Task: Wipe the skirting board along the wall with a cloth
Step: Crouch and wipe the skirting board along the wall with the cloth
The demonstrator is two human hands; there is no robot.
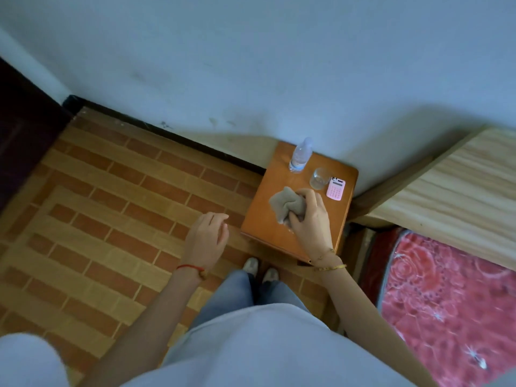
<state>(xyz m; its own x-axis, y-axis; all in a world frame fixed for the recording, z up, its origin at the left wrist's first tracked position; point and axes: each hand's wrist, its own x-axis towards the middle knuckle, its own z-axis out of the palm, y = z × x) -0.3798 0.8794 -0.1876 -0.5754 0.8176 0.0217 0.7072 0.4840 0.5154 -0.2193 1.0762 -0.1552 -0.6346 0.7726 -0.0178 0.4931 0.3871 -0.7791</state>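
A crumpled grey-beige cloth (284, 203) lies on the small orange wooden table (262, 216), and my right hand (310, 216) grips it from the right side with curled fingers. My left hand (208, 237) hovers over the floor just left of the table, its fingers relaxed and holding nothing. The dark skirting board (167, 136) runs along the foot of the pale wall from the far left corner down to the table, where it disappears behind the table.
On the table stand a plastic water bottle (300, 156), a clear glass (319, 178) and a pink calculator (336, 190). A bed with a wooden headboard (452, 185) and red blanket (446, 297) fills the right. A dark door (25, 141) stands at left. Brick-patterned floor (106, 219).
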